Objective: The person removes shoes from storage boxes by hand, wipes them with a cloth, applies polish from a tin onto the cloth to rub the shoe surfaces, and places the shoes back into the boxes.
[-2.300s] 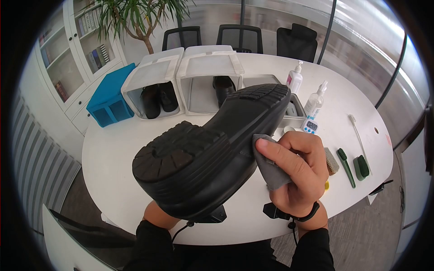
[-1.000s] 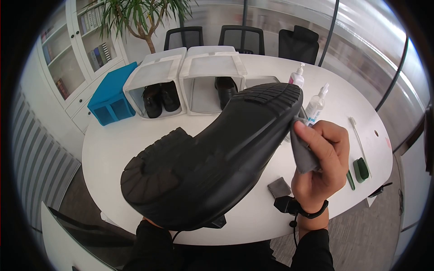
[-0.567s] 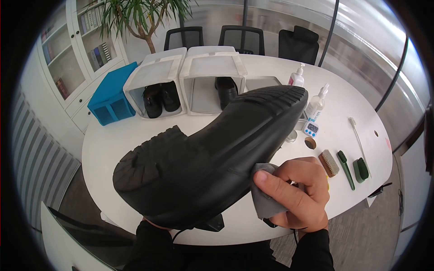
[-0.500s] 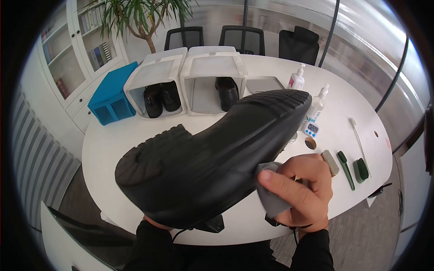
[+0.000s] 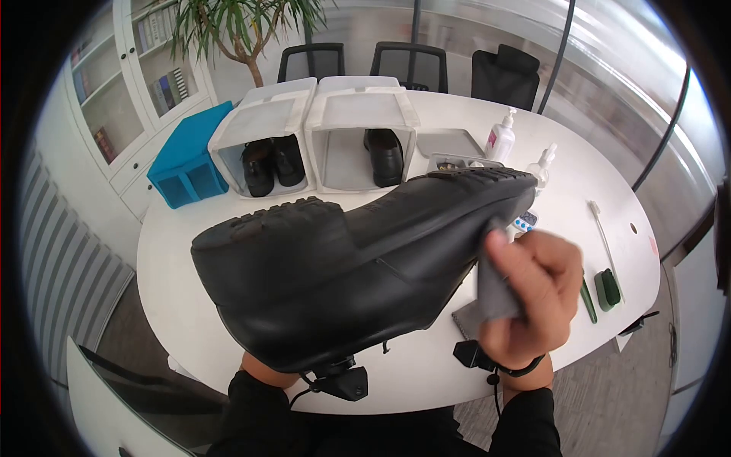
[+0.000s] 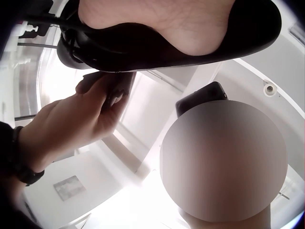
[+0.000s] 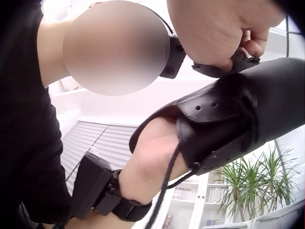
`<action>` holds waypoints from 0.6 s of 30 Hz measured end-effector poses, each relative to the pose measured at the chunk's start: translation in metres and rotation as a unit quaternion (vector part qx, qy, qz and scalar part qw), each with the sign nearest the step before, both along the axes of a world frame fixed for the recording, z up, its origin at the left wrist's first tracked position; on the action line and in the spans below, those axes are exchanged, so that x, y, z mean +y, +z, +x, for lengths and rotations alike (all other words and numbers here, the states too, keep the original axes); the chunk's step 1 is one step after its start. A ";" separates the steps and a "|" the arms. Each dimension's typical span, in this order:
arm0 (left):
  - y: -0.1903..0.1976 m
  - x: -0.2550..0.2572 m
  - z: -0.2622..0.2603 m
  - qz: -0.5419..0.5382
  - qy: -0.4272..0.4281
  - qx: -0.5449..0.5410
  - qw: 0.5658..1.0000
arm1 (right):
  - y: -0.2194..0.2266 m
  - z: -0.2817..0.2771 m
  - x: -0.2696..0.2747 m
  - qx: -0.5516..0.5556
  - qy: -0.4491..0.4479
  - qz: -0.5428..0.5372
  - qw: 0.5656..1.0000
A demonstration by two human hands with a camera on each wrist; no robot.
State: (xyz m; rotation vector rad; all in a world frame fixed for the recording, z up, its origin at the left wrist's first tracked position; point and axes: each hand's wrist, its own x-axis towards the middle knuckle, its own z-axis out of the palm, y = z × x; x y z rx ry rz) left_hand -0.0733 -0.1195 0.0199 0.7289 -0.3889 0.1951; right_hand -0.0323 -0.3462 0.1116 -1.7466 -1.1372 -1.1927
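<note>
A black leather shoe point(image 5: 343, 266) is held up over the table in the head view, its treaded sole turned upward and its toe to the right. My left hand point(image 7: 155, 148) reaches into the shoe's opening in the right wrist view and bears it from inside; its fingers are hidden there. My right hand point(image 5: 537, 293) pinches a folded grey cloth point(image 5: 499, 293) between thumb and fingers, right at the shoe's side near the toe. Hand and cloth are blurred. Below, another grey cloth point(image 5: 464, 321) lies partly hidden on the table.
Two white boxes point(image 5: 358, 110) with black shoes point(image 5: 386, 156) inside stand behind, beside a blue box point(image 5: 190, 152). To the right are a pump bottle point(image 5: 500, 137), a spray bottle point(image 5: 542, 167), a timer point(image 5: 525, 221) and a green brush point(image 5: 608, 289).
The shoe has tilted, showing more of its side and less of its sole. My right hand, still pinching the cloth, has moved down the shoe's side, then back up toward the toe.
</note>
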 end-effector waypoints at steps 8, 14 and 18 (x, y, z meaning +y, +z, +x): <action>0.002 -0.002 0.001 -0.017 -0.015 0.005 1.000 | 0.005 -0.004 -0.001 0.020 0.094 -0.065 0.993; 0.003 -0.003 0.001 -0.036 -0.021 0.006 0.999 | 0.002 0.008 -0.004 0.000 -0.054 0.041 0.998; 0.004 -0.004 0.001 -0.048 -0.025 0.007 0.999 | -0.001 -0.002 0.001 0.012 0.012 0.002 1.000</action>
